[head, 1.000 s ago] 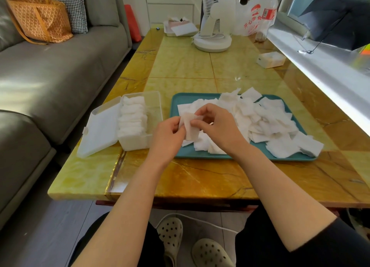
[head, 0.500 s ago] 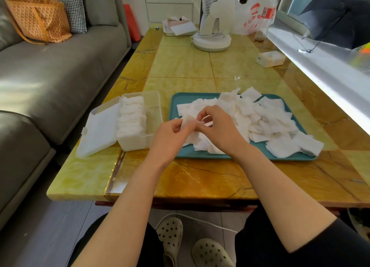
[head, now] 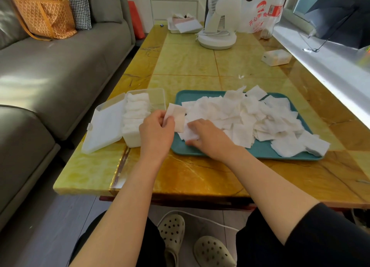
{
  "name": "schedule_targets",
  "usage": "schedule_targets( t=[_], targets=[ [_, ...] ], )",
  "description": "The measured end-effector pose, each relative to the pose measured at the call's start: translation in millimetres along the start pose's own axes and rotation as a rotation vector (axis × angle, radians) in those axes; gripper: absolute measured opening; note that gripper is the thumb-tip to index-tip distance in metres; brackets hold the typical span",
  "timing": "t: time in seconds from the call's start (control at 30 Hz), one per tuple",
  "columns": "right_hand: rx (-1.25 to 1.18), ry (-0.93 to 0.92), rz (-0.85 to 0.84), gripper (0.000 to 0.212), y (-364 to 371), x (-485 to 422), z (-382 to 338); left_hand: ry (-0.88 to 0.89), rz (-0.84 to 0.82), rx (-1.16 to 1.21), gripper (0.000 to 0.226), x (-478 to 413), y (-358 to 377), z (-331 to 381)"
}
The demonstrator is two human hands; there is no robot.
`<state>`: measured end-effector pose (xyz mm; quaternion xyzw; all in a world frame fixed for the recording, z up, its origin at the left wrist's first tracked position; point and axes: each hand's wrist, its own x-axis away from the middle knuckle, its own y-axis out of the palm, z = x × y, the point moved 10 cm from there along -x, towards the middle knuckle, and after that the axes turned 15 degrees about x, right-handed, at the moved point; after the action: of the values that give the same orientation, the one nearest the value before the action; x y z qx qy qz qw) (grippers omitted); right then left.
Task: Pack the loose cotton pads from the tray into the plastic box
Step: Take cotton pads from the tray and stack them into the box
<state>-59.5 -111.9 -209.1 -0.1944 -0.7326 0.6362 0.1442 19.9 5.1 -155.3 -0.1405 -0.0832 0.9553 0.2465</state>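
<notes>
- Both hands have parted since a second ago: then they met over the near left corner of the tray, working one pad between them; now they are apart.
- Left hand [head: 157, 130] has swung to its own left and now sits between the box and the tray, thumb and fingers pinching a small stack of pads [head: 177, 114] held up on edge.
- Right hand [head: 210, 138] has dropped onto the pile, palm down, fingers bent over a loose pad at the near left corner of the tray; I cannot tell whether it grips that pad or only presses on it.
- Loose cotton pads [head: 250, 116] lie heaped in the teal tray [head: 258, 151], spreading away to the right of the right hand, a few hanging over the far right rim.
- Clear plastic box [head: 158, 98] stands just left of the left hand, with a row of packed pads [head: 136, 110] filling its left half; its lid [head: 106, 126] lies open further left.
- Box and tray both rest on the yellow worktop [head: 190, 176].
- Well beyond both hands stands a white fan [head: 217, 37].
</notes>
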Motion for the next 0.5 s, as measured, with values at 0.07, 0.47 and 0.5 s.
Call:
schedule_targets(
  t=[0.07, 0.47, 0.5],
  targets=[
    [0.141, -0.014, 0.014, 0.053, -1, -2, -4, -0.001, 0.017, -0.008, 0.011, 0, -2, 0],
    [0.164, 0.067, 0.065, 0.023, -15, 1, 7, -0.029, 0.004, -0.018, 0.006, -1, -2, -5],
    [0.137, 0.08, 0.087, 0.021, -19, 2, 9, -0.028, 0.005, -0.02, 0.007, -1, -2, -4]
  ],
)
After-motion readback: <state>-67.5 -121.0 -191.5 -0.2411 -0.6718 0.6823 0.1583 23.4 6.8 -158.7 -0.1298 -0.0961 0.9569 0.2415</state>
